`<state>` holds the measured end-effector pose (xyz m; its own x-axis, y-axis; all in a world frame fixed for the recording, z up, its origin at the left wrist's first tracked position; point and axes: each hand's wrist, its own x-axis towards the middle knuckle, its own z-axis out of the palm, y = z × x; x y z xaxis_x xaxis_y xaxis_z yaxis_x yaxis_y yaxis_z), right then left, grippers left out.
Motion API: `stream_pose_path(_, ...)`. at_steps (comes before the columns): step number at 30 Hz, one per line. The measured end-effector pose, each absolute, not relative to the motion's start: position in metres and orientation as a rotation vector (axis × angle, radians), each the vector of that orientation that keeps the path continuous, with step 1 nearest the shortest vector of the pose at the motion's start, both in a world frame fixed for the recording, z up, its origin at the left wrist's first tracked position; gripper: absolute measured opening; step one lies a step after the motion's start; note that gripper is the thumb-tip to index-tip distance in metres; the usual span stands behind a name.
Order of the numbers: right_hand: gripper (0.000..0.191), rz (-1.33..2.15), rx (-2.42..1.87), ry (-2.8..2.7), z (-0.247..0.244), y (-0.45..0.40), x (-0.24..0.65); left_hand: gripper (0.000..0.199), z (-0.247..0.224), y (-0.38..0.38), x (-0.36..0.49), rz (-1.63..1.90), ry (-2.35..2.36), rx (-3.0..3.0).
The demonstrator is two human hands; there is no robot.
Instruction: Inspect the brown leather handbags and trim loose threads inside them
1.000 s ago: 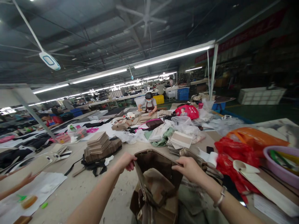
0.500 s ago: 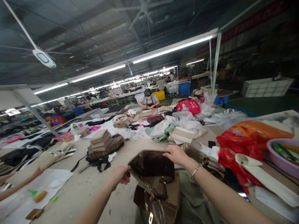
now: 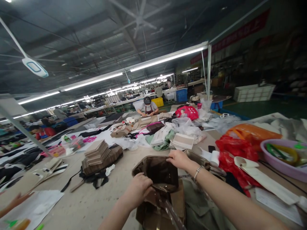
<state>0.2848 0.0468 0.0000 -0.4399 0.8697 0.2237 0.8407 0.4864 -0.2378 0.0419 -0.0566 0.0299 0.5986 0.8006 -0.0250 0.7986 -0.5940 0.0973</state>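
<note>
White tube lights (image 3: 167, 59) burn beyond the left hand (image 3: 137, 189) and right hand (image 3: 179, 158) under a murky roof (image 3: 79, 41), while the hall (image 3: 275, 57) far past the right hand is nearly black. Between the hands, the brown bag (image 3: 164, 175) is shadowed inside; overhead, the ceiling fan (image 3: 140, 20) blurs, and wide-angle stretch skews the edges.

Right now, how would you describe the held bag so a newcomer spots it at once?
Find the pale worktable, then look bottom centre of the view. There the brown bag has its far rim pinched by the right hand, the left hand at its near side. Unlike the stacked pieces farther left, it gapes open on a dark interior.
</note>
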Motion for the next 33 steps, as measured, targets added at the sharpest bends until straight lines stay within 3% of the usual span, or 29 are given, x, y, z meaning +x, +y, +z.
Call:
stream_pose_path(7,0.023,0.131,-1.394,-2.474,0.007,0.048,0.281,0.020,0.027,-0.070,0.077,0.196,1.373,2.483)
stream_pose_path(14,0.024,0.147,-1.375,-2.499,0.005,0.042,0.284,0.018,0.046,-0.049,0.071,0.747,1.583,2.417)
stream_pose_path(26,0.026,0.123,-1.417,-2.481,0.006,0.035,0.284,0.015,0.027,-0.017,0.074,0.587,1.824,2.648)
stream_pose_path(33,0.026,0.135,-1.399,-2.478,0.004,0.034,0.285,0.015,0.025,-0.008,0.066,0.709,1.799,2.539)
